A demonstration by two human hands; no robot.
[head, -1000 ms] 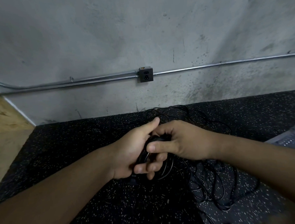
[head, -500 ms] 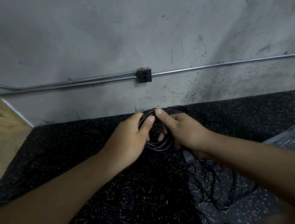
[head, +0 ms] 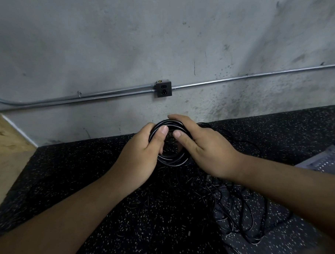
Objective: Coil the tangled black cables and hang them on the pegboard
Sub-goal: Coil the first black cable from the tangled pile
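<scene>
Both hands grasp the coil [head: 172,159] between them, left hand [head: 143,156] clamping its left side, right hand [head: 204,150] cupping its right, probably keeping loops together (tangled cables [head: 233,206] lie below the wrists).

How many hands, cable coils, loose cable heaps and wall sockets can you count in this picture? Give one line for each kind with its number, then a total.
Hands: 2 (left hand, right hand)
Cable coil: 1
Loose cable heap: 1
Wall socket: 1
Total: 5
</scene>
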